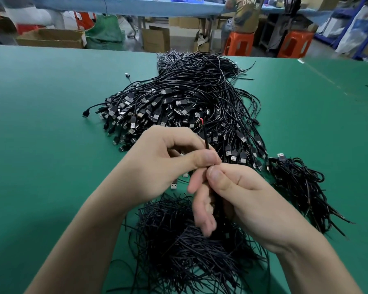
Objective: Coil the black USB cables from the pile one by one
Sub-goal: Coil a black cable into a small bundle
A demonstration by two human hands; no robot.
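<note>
Black USB cable (205,141) between hands (157,164) (249,200), pile (189,98) behind, strand heap (179,240) beneath.

Orange stools (239,43), cardboard boxes (51,38), green table (51,128)

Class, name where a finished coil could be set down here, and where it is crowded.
Free: bare mat left of the cable pile; also far right, beyond the small bundle. Crowded: centre, from pile down to the near heap.
</note>
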